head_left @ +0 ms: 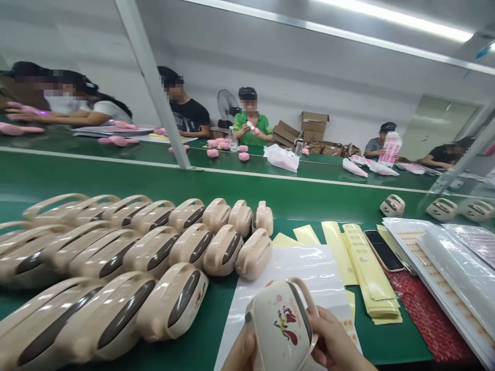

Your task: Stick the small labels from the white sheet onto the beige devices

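A cream handled case (280, 324) with a colourful cartoon print on its face is held up near the bottom centre, above a white glossy sheet (309, 263). My left hand (242, 350) grips its lower left side. On the right, my right hand (332, 335) has its fingers wrapped round the case's beige handle. Several similar beige cases (174, 304) with dark oval panels stand in rows to the left of the sheet.
Yellow sticker strips (373, 278), a phone (384, 251), red bubble wrap (433, 314) and plastic-covered sheets (452, 278) lie at right. More cases (392, 206) sit behind. Across the divider, several people handle pink items; a slanted metal post (154, 82) rises at left.
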Demonstrator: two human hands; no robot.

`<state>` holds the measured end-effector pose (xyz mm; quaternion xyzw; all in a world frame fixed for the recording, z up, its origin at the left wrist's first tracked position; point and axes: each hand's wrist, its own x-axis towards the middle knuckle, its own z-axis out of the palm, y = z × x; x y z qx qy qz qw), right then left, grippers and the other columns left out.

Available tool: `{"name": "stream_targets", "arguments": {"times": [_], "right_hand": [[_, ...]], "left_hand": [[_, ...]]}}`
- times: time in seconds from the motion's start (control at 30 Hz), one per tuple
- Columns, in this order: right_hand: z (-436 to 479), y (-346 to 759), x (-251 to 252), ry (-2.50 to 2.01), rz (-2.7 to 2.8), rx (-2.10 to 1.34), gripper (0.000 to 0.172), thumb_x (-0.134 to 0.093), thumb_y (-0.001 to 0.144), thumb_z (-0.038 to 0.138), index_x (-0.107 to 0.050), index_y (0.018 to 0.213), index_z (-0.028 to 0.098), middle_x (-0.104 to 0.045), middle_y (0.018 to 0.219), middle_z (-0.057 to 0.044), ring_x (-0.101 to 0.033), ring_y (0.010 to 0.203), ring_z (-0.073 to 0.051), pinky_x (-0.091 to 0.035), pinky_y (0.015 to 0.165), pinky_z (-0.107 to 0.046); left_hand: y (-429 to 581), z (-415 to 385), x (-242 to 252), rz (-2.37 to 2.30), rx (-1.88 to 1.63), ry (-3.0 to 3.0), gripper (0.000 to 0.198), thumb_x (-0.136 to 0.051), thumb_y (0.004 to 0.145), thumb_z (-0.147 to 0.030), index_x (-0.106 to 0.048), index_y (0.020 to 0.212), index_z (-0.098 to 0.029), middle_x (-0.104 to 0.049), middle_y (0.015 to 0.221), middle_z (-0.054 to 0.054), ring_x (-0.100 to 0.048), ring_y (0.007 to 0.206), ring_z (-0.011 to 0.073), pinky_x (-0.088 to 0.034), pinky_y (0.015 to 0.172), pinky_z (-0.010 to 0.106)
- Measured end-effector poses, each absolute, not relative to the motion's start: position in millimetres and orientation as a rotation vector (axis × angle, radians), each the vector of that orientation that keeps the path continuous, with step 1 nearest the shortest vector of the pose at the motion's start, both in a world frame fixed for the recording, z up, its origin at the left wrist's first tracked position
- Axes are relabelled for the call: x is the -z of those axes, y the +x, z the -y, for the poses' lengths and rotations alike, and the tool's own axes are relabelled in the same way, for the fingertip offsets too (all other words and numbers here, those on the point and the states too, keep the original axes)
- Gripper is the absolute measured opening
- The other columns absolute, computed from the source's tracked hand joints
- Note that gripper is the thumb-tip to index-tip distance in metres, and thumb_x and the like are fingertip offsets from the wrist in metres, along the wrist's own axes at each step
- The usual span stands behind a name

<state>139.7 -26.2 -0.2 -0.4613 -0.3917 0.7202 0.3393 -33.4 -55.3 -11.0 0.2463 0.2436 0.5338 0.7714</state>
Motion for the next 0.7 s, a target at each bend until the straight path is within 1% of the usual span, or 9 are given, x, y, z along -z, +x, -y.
{"name": "stream_targets", "arguments": {"times": [0.07,0.13,0.23,0.27,0.33,0.37,0.47,0.57,0.7], "right_hand": [[14,145,-9,-1.326,0.916,-1.61,0.039,-0.051,0.063,0.058,-0.04,0.065,0.021,-0.035,0.04,0.011,-0.023,0.024,-0.002,-0.011,0.027,-0.017],[-8,154,-22,-1.437,0.97,-1.267,0.035,-0.046,0.064,0.056,-0.036,0.063,0.022,-0.033,0.04,0.011,-0.025,0.025,-0.004,-0.013,0.027,-0.017],[-57,168,-43,-1.486,1.099,-0.873,0.029,-0.047,0.063,0.048,-0.033,0.061,0.022,-0.034,0.046,0.01,-0.032,0.033,-0.005,-0.023,0.032,-0.018],[-76,171,-48,-1.496,1.121,-0.802,0.027,-0.048,0.064,0.045,-0.034,0.062,0.022,-0.035,0.049,0.009,-0.034,0.036,-0.006,-0.027,0.035,-0.019],[-116,173,-55,-1.548,1.149,-0.693,0.021,-0.051,0.066,0.036,-0.037,0.062,0.022,-0.037,0.051,0.008,-0.037,0.043,-0.008,-0.031,0.04,-0.02],[-136,173,-58,-1.585,1.168,-0.641,0.02,-0.053,0.067,0.032,-0.037,0.061,0.021,-0.038,0.052,0.008,-0.039,0.046,-0.009,-0.032,0.042,-0.021],[-192,169,-62,-1.703,1.231,-0.525,0.02,-0.058,0.071,0.023,-0.042,0.059,0.019,-0.042,0.055,0.006,-0.044,0.055,-0.01,-0.036,0.051,-0.022],[-236,163,-68,-1.809,1.279,-0.488,0.016,-0.057,0.081,0.026,-0.053,0.07,0.015,-0.053,0.068,0.003,-0.051,0.063,-0.011,-0.043,0.06,-0.026],[-272,156,-70,-1.914,1.327,-0.516,0.02,-0.052,0.086,0.033,-0.058,0.09,0.014,-0.06,0.09,-0.003,-0.057,0.078,-0.014,-0.047,0.071,-0.032]], "left_hand": [[-28,23,4,-0.716,-1.159,0.741,0.074,-0.057,0.069,-0.06,-0.034,0.134,-0.031,-0.05,0.133,0.005,-0.041,0.123,0.0313,-0.039,0.096,0.044],[-19,-13,-1,-0.892,-1.077,1.056,0.072,-0.045,0.076,-0.062,-0.028,0.137,-0.026,-0.046,0.136,0.008,-0.041,0.123,0.0293,-0.038,0.097,0.043],[-4,-53,1,-1.1,-0.757,1.734,0.064,-0.039,0.081,-0.054,-0.034,0.134,-0.019,-0.039,0.141,0.011,-0.033,0.129,0.0276,-0.027,0.104,0.044],[1,-60,4,-1.126,-0.681,1.831,0.061,-0.045,0.079,-0.049,-0.04,0.131,-0.018,-0.039,0.14,0.012,-0.029,0.13,0.0294,-0.022,0.106,0.047],[7,-66,12,-1.117,-0.578,1.975,0.057,-0.057,0.072,-0.04,-0.05,0.124,-0.019,-0.041,0.139,0.01,-0.023,0.132,0.0317,-0.014,0.107,0.051],[7,-66,16,-1.094,-0.543,2.049,0.056,-0.059,0.07,-0.037,-0.051,0.123,-0.021,-0.041,0.139,0.008,-0.022,0.132,0.0319,-0.013,0.107,0.053],[3,-69,29,-1.033,-0.428,2.3,0.054,-0.055,0.074,-0.032,-0.047,0.127,-0.024,-0.039,0.14,0.004,-0.024,0.132,0.0312,-0.018,0.106,0.054],[-5,-77,40,-0.93,-0.471,2.312,0.052,-0.057,0.075,-0.031,-0.049,0.126,-0.025,-0.043,0.137,0.006,-0.03,0.129,0.0339,-0.022,0.104,0.056],[-9,-84,47,-0.806,-0.693,2.009,0.042,-0.063,0.073,-0.036,-0.058,0.114,-0.035,-0.052,0.129,0.004,-0.035,0.125,0.037,-0.016,0.104,0.059]]}}
